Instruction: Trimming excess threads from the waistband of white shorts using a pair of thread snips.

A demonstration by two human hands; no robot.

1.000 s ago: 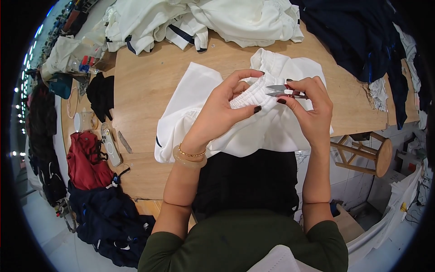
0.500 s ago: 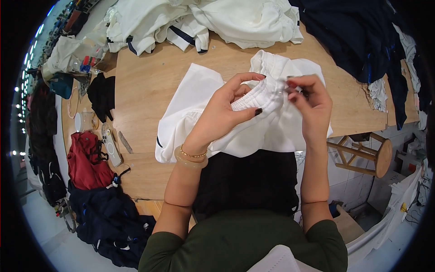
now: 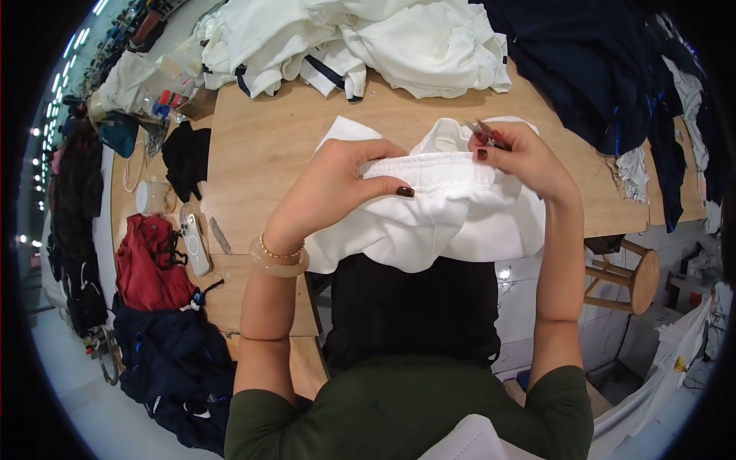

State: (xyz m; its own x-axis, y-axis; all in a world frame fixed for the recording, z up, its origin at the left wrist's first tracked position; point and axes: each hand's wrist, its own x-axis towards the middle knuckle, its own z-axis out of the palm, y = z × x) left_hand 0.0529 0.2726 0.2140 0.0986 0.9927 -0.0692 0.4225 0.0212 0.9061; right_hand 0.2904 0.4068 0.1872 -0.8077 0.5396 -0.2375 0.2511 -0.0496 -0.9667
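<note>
Light wooden desk [image 3: 284, 130], head view: a pile of white clothes [image 3: 429, 46] occupies the far side, dark cloth [image 3: 575, 69] the far right. One white garment [image 3: 414, 230] lies at the near edge, its gathered band taut between both hands. Left hand [image 3: 326, 184]: fingers pinching the band. Right hand [image 3: 533, 161]: fingers pinching its other end, also gripping red-handled snips [image 3: 493, 138].

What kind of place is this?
Likely a garment workshop, perhaps a sewing or trimming station. Signs: a heap of white clothes and draped navy cloth on a wooden table, and small snips in the right hand at a white garment's gathered band.
</note>
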